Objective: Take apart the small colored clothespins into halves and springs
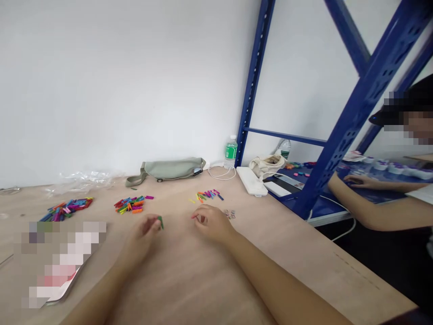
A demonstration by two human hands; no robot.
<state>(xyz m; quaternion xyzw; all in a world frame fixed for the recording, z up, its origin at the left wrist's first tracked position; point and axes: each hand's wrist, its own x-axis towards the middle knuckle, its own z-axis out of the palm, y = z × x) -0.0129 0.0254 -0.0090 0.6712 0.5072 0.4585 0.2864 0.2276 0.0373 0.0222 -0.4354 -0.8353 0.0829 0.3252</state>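
My left hand (pixel 146 231) is closed in a pinch on a green clothespin piece (pixel 161 222), which juts out past the fingertips. Across a short gap, my right hand (pixel 212 221) hovers over the table with thumb and fingertips brought together; whatever is between them is too small to make out. Just beyond the right hand lie several small metal springs (pixel 231 214) and a loose group of coloured clothespin pieces (pixel 208 195). A mixed pile of clothespin pieces (pixel 129 204) sits beyond my left hand, and a larger pile (pixel 67 209) is farther left.
A blurred-out flat packet (pixel 61 264) lies on the wooden table (pixel 189 289) at left. Along the wall are crumpled clear plastic (pixel 84 180), a grey-green waist bag (pixel 176 168) and a bottle (pixel 231 151). Blue shelving (pixel 318 176) stands right, with another person's arm (pixel 375 212) beyond.
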